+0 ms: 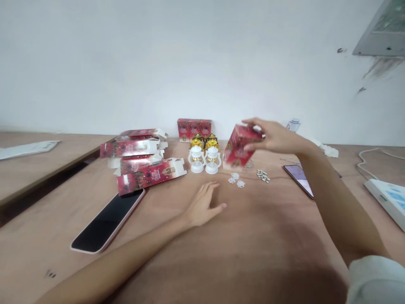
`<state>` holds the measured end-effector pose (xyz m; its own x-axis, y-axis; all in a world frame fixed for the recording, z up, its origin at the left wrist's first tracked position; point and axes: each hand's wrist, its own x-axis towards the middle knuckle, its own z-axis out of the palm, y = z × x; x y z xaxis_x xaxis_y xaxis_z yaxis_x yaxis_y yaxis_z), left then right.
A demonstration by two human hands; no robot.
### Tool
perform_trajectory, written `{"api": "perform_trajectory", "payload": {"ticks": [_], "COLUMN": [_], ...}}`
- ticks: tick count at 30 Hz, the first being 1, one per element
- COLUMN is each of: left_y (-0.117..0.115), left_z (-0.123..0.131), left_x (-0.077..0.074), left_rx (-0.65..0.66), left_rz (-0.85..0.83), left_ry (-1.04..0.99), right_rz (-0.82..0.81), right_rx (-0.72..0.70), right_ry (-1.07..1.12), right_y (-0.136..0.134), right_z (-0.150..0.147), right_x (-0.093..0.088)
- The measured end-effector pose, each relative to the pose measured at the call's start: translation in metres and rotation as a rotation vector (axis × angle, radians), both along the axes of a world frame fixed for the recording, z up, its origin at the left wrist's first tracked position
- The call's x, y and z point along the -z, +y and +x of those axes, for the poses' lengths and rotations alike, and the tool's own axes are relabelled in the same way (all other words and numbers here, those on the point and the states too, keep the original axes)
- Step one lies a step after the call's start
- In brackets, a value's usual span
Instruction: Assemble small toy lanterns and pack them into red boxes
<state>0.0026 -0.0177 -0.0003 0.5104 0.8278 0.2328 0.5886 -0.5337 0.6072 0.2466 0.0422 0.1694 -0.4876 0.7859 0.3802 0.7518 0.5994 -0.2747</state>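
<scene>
My right hand [275, 137] is raised over the table and closed around a small red printed box [239, 147], held tilted just above the surface. My left hand [202, 204] lies flat on the wooden table [247, 245] with its fingers stretched out, holding nothing. Just beyond it stand two small white lanterns [204, 159], with two gold ones [204, 141] behind them. Three upright red boxes [194, 128] line the wall. Small white tabs [236, 179] and round silver pieces [262, 175] lie under the held box.
A pile of flattened red cartons [142, 162] sits at left, and a black phone in a pink case [107, 221] lies in front of it. Another phone [299, 177] rests beside my right forearm. A white device [387, 198] and cable are at far right.
</scene>
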Motion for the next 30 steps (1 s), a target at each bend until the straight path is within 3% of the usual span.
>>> {"api": "perform_trajectory", "payload": {"ticks": [4,8,13,18,23,27,30], "left_y": [-0.003,-0.008,-0.009,-0.009,-0.009,-0.009,-0.009], "left_z": [0.006,0.007,0.007,0.008,0.008,0.007,0.007], "left_x": [-0.001,0.001,0.006,0.008,0.008,0.007,0.004], "left_rx": [0.081,0.117,0.123,0.126,0.131,0.133,0.133], "left_rz": [0.045,0.108,0.143,0.165,0.166,0.172,0.162], "left_ry": [0.198,0.290,0.317,0.296,0.295,0.325,0.351], "right_rz": [0.241,0.088,-0.045,-0.068,-0.080,0.040,0.165], "right_rx": [0.261,0.431,0.328,0.260,0.198,0.186,0.221], "right_ry": [0.106,0.102,0.086,0.134,0.165,0.270,0.366], "right_y": [0.089,0.168,0.216,0.229,0.222,0.199,0.164], "right_z": [-0.010,-0.039,-0.072,-0.087,-0.073,-0.060,-0.062], "right_x": [0.008,0.034,0.062,0.082,0.091,0.086,0.081]}}
